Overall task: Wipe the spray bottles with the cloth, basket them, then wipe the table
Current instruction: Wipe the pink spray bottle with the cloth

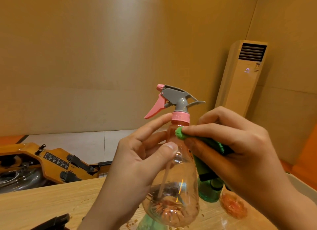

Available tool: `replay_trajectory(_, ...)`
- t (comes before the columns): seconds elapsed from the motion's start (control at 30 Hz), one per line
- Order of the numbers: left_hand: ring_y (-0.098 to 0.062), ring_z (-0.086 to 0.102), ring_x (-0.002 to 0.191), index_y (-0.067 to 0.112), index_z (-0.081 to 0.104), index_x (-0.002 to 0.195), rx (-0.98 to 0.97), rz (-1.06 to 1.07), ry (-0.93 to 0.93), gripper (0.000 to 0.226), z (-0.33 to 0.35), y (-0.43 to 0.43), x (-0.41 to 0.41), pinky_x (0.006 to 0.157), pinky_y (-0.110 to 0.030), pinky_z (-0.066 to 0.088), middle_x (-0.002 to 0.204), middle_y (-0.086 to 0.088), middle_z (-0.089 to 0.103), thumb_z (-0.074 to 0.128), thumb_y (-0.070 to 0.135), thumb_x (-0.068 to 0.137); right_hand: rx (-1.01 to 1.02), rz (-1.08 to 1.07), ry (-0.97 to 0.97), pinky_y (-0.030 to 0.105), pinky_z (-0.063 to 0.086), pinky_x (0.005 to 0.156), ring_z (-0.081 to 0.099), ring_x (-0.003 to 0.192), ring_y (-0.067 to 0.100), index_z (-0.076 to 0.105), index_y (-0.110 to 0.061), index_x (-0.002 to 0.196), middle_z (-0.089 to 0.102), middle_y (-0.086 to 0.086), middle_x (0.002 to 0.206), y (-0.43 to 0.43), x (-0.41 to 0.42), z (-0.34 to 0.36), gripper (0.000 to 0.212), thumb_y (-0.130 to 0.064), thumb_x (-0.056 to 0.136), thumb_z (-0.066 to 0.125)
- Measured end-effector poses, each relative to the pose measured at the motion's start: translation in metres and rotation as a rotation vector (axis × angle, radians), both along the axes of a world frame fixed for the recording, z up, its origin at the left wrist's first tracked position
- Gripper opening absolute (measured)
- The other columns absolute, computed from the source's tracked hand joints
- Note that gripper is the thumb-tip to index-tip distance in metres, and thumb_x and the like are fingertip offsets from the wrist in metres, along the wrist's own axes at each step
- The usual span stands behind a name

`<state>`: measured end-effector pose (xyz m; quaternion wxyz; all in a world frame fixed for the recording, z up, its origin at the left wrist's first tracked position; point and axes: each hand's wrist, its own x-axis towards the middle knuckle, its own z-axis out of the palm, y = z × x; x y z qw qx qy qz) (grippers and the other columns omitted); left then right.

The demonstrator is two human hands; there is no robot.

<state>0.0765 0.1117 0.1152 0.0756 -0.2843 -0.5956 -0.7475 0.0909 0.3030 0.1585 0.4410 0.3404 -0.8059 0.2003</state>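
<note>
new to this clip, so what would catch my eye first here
A pink spray bottle is held up at centre by the left hand, while the right hand presses a green cloth to its neck. Behind it a green bottle stands on the table, and a tall air conditioner stands far right.

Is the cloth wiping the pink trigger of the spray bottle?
No, the right hand pinches the green cloth against the clear shoulder of the spray bottle, just below its pink collar and apart from the trigger.
</note>
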Motion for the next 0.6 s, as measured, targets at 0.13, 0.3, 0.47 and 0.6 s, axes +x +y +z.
replay_trajectory(0.13, -0.019, 0.075, 0.107, 0.046, 0.071, 0.122, 0.002, -0.022, 0.018, 0.048, -0.003, 0.001, -0.001, 0.078, -0.024, 0.060, 0.117, 0.001, 0.077, 0.070, 0.018, 0.083, -0.096, -0.003, -0.003, 0.014, 0.049, 0.070, 0.063, 0.087, 0.010, 0.080, -0.018, 0.104, 0.063, -0.005, 0.093, 0.002, 0.000, 0.007, 0.019, -0.024, 0.087, 0.075)
replay_trajectory(0.3, -0.024, 0.075, 0.107, 0.042, 0.064, 0.134, 0.024, -0.024, 0.013, 0.060, -0.005, -0.003, -0.003, 0.090, -0.030, 0.060, 0.122, 0.002, 0.075, 0.070, 0.013, 0.082, 0.045, 0.091, -0.118, 0.013, 0.049, 0.069, 0.064, 0.089, 0.010, 0.079, -0.021, 0.106, 0.062, -0.010, 0.096, 0.002, 0.003, 0.009, 0.021, -0.033, 0.090, 0.071)
replay_trajectory(0.47, -0.027, 0.072, 0.113, 0.045, 0.064, 0.133, 0.041, -0.063, 0.000, 0.058, -0.005, -0.006, -0.004, 0.094, -0.036, 0.060, 0.127, -0.002, 0.073, 0.069, 0.016, 0.083, -0.004, 0.088, -0.187, 0.010, 0.050, 0.070, 0.067, 0.090, 0.008, 0.080, -0.023, 0.102, 0.066, -0.013, 0.095, 0.013, 0.009, 0.010, 0.018, -0.032, 0.088, 0.074)
replay_trajectory(0.6, -0.031, 0.072, 0.113, 0.047, 0.060, 0.134, 0.056, -0.154, -0.022, 0.059, -0.004, -0.004, 0.001, 0.087, -0.034, 0.061, 0.126, -0.006, 0.073, 0.066, 0.014, 0.085, -0.089, 0.037, -0.131, 0.013, 0.051, 0.071, 0.068, 0.090, 0.012, 0.079, -0.020, 0.102, 0.068, -0.008, 0.095, 0.013, 0.006, 0.007, 0.017, -0.024, 0.086, 0.076)
